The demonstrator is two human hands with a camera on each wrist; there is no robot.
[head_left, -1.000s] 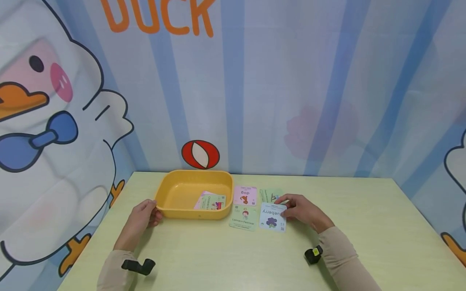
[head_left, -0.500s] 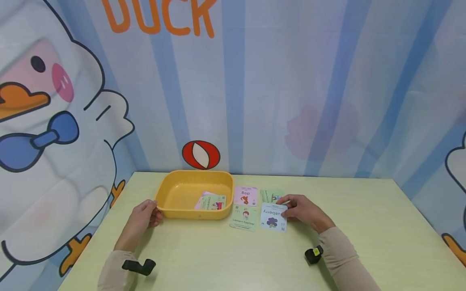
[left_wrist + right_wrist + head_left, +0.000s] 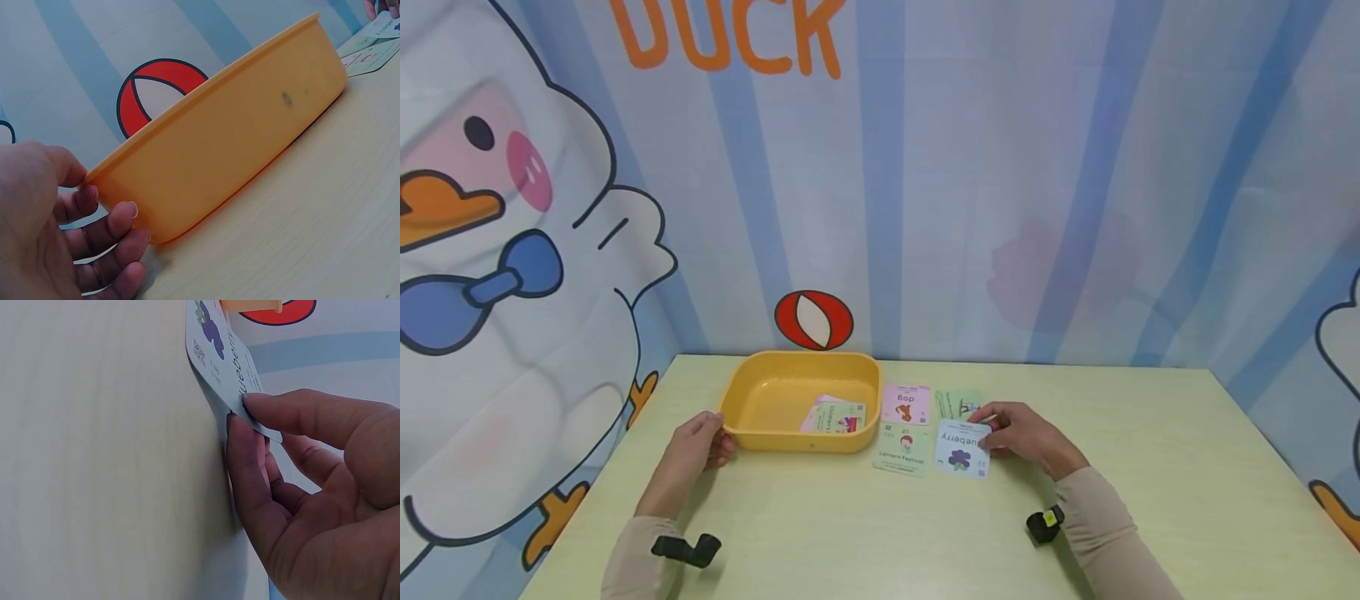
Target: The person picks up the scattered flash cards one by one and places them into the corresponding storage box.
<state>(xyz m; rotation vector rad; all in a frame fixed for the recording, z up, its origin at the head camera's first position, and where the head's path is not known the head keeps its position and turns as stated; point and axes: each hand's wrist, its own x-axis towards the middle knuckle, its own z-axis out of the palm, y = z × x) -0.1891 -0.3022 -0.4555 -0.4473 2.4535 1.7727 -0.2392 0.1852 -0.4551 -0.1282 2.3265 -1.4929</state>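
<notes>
The blueberry card (image 3: 961,454) is pinched between the right hand's (image 3: 1026,437) thumb and fingers, one edge lifted off the surface (image 3: 850,533), right of the Lantern Festival card (image 3: 901,452). The left hand (image 3: 691,443) grips the yellow tray's (image 3: 775,441) near left corner. Over the last second almost nothing shifts, suggesting a pause in handling the card.

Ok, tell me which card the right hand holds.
The pale blue, round-cornered card printed with purple berries. The right hand pinches its edge; every other visible card is pink or green.
</notes>
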